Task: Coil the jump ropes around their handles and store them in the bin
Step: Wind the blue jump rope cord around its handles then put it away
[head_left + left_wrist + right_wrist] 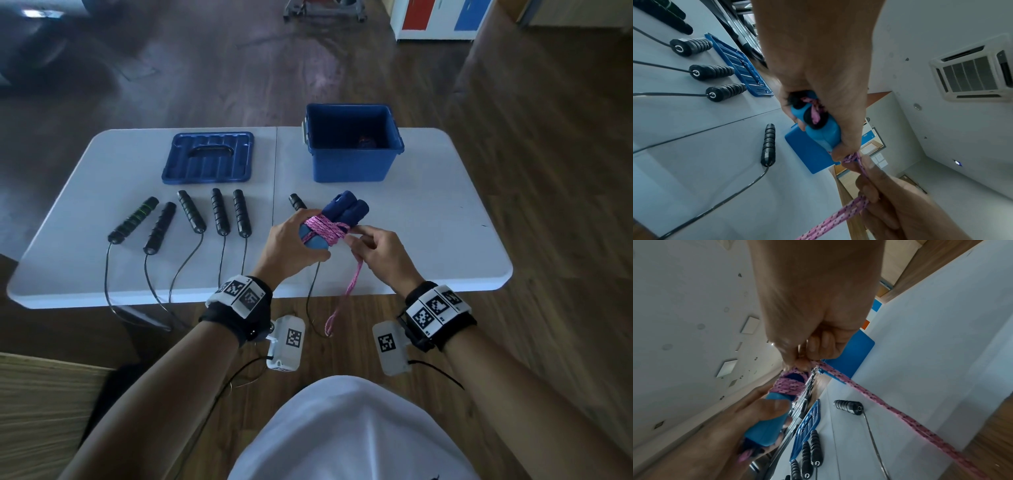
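Just above the near table (428, 240) edge, the left hand (291, 250) grips the blue handles (346, 209), fingers curled round them. Right hand (380, 253) pinches the pink rope (327, 230) wound around them. At twelve o'clock sits the bin (352, 164), possibly holding something dark.

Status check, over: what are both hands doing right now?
Left hand grips blue handles. Right hand pinches pink rope, partly coiled. Bin open, path clear.
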